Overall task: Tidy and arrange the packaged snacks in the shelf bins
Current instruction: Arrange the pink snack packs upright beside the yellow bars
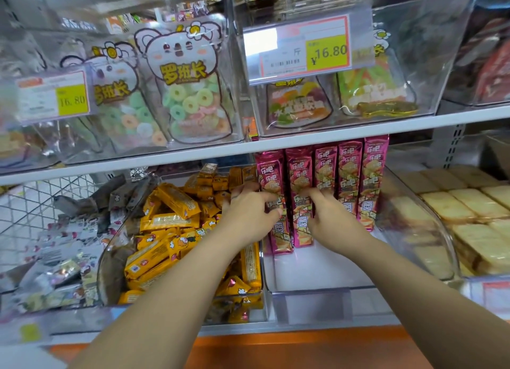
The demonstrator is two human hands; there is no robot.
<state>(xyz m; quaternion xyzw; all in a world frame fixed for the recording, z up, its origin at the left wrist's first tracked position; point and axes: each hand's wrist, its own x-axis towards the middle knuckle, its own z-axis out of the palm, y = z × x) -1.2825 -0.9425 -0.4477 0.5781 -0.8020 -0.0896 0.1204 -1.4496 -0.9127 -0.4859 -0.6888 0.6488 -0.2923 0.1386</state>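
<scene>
Pink packs (pixel 350 175): upright row of five at the back of the middle bin (pixel 311 292), lower shelf.
Left hand (pixel 248 217): fingers curled round the leftmost pack.
Right hand (pixel 331 219): fingers curled on the next pack's front.
Handling: likely light, slick foil, brittle contents. Hold the long sides at mid-height; don't squeeze.

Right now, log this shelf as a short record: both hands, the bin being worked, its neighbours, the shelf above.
left hand: fingers curled on the leftmost of the pink packs
right hand: fingers curled over the next packs along
pink packs: five, upright, side by side toward the back of the clear bin; bin floor shows in front of them
bin to the left: orange bars, heaped loosely
bin to the right: pale yellow packets, laid flat in rows
shelf above: gummy bags in clear bins; price tag reads 16.80
</scene>
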